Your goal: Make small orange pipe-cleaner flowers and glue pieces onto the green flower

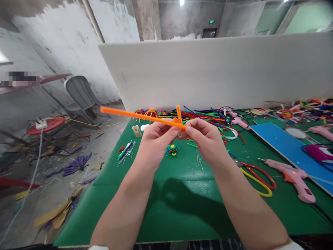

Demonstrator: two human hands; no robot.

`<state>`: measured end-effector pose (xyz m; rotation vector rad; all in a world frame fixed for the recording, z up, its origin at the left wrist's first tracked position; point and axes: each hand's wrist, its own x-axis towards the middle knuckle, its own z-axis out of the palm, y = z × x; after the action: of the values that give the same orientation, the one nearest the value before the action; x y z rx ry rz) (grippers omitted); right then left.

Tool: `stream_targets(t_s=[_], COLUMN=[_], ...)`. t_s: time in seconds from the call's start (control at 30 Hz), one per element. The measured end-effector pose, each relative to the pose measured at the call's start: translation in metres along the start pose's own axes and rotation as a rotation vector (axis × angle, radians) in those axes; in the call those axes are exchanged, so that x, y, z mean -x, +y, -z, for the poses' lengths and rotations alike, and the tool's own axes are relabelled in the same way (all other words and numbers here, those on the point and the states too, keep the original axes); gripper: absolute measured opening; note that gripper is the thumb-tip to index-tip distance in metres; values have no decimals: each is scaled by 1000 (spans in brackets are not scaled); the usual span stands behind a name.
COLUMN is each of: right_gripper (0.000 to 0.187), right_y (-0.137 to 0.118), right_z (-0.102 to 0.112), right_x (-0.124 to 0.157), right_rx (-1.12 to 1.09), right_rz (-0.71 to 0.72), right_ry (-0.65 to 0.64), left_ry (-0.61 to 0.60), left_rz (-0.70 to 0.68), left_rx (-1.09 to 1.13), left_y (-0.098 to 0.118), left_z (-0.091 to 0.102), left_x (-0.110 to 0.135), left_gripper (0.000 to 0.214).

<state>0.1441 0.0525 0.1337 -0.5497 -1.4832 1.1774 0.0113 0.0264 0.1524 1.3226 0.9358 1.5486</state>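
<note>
Both my hands are raised over the green table [161,208] and pinch an orange pipe cleaner [135,115]. My left hand [156,140] grips it near the bend, with the long end pointing left. My right hand [205,139] pinches the same spot from the right, where a short end sticks up. Below the hands lies a small coiled disc of green, blue and red pipe cleaner [172,150].
A pile of coloured pipe cleaners [205,116] lies at the back by a white board [221,69]. Red and yellow pliers [256,177], a pink glue gun [291,175] and a blue sheet [288,146] are to the right. A grey chair [79,93] and scraps are on the floor to the left.
</note>
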Motion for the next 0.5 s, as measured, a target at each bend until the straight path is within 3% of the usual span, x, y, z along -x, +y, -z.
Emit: stream_targets(t_s=[0.3,0.5], right_gripper=[13,14], right_y=[-4,-1], right_z=[-5,-9], right_x=[2,2], right_rx=[173,201], right_rz=[61,34], right_ry=[170,176], left_ry=[34,14], left_rz=[8,-32], left_rx=[-87,-152], left_y=[2,-1], left_z=[1,1], left_x=[0,1], left_gripper=[12,12])
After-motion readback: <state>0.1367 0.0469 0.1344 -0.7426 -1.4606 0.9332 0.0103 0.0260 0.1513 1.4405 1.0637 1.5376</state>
